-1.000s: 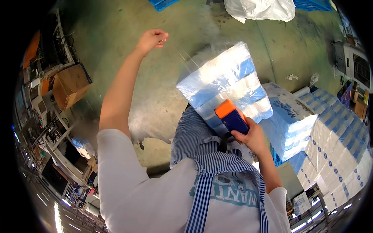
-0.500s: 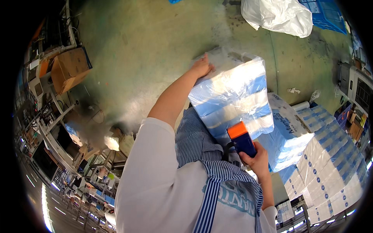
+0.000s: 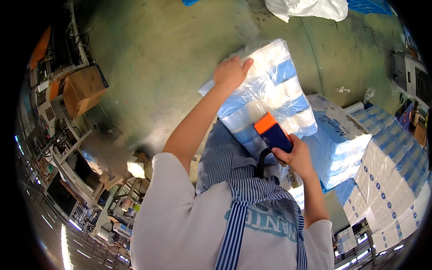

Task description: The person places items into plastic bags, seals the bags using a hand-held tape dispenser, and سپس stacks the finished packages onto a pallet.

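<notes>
A bulky pack (image 3: 279, 94) of blue and white bundles in clear, shiny plastic film leans tilted in front of my legs. My left hand (image 3: 231, 74) grips its far left part, thumb set apart and the fingertips partly lost in the film. In my right hand (image 3: 294, 155) is a box-shaped handheld tool (image 3: 274, 134), dark blue with an orange end, lying close over the pack's near side. A black strap or handle (image 3: 262, 162) shows beside the tool; I cannot tell what kind of tool it is.
Another wrapped blue and white pack (image 3: 335, 139) stands at right, beside a large stack of wrapped packs (image 3: 382, 180). A white plastic bag (image 3: 310, 9) and a blue crate (image 3: 369, 5) lie far off. At left are a cardboard box (image 3: 85, 90) and machine frames (image 3: 67, 148).
The pack has turned counterclockwise and tilted more. My left hand has spread from a pointing shape into a hold on it. The right hand has raised the tool slightly, up and left.
</notes>
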### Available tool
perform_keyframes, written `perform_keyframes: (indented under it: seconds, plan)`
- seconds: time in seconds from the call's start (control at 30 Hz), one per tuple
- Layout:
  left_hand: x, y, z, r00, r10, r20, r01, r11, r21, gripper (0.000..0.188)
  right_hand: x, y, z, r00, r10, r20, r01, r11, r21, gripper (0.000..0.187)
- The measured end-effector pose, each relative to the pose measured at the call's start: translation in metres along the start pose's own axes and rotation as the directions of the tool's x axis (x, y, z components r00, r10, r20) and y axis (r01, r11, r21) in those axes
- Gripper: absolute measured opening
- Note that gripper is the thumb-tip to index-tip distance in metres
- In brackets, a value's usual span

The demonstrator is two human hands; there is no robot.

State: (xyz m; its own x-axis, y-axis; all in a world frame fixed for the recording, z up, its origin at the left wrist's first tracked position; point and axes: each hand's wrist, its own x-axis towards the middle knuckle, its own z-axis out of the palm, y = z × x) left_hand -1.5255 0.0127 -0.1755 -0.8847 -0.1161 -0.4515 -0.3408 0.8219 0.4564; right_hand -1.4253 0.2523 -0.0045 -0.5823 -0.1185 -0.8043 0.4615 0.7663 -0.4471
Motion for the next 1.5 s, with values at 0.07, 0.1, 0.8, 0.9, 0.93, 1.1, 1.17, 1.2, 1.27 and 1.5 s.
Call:
perform_keyframes:
  seconds: [0.07, 0.1, 0.8, 0.9, 0.93, 1.1, 1.17, 1.2, 1.27, 1.5]
  plan:
    - [-0.010, 0.004, 0.019, 0.974, 0.064, -0.215, -0.042, 0.994, 0.105, 0.064, 0.002, 0.012, -0.003, 0.999, -0.054, -0.004, 0.054, 0.997, -0.048, 0.054]
    - [-0.015, 0.005, 0.029, 0.944, 0.103, -0.315, -0.056, 0.986, 0.156, 0.064, 0.001, 0.018, -0.006, 0.997, -0.078, -0.003, 0.077, 0.994, -0.073, 0.055]
    - [-0.144, 0.105, 0.095, 0.517, 0.849, -0.106, -0.697, 0.490, 0.523, 0.051, -0.040, 0.288, 0.037, 0.957, 0.291, -0.002, -0.281, 0.922, -0.265, 0.057]
    - [-0.227, 0.125, 0.160, 0.263, 0.920, 0.291, -0.944, 0.182, 0.277, 0.038, -0.031, 0.284, 0.044, 0.961, 0.268, -0.067, -0.277, 0.938, -0.211, 0.057]
    - [-0.241, 0.119, 0.178, 0.203, 0.886, 0.418, -0.953, 0.081, 0.292, 0.040, -0.031, 0.278, 0.040, 0.960, 0.274, -0.053, -0.279, 0.934, -0.222, 0.057]
    - [-0.254, 0.112, 0.219, 0.315, 0.571, 0.758, -0.770, -0.313, 0.556, 0.051, -0.017, 0.286, 0.046, 0.964, 0.263, -0.026, -0.264, 0.958, -0.108, 0.056]
    - [-0.258, 0.123, 0.217, 0.334, 0.375, 0.865, -0.721, -0.489, 0.491, 0.052, -0.008, 0.292, 0.052, 0.955, 0.296, -0.014, -0.296, 0.955, -0.011, 0.057]
    - [-0.261, 0.132, 0.218, 0.338, 0.246, 0.908, -0.720, -0.554, 0.418, 0.051, -0.001, 0.297, 0.056, 0.944, 0.331, -0.001, -0.330, 0.942, 0.058, 0.057]
    - [-0.259, 0.132, 0.224, 0.350, 0.132, 0.927, -0.698, -0.624, 0.352, 0.049, -0.002, 0.308, 0.055, 0.915, 0.403, 0.024, -0.403, 0.905, 0.135, 0.058]
    - [-0.225, 0.111, 0.267, 0.360, 0.273, 0.892, -0.904, 0.340, 0.261, 0.034, -0.062, 0.320, 0.051, 0.901, 0.345, -0.262, -0.257, 0.913, 0.317, 0.057]
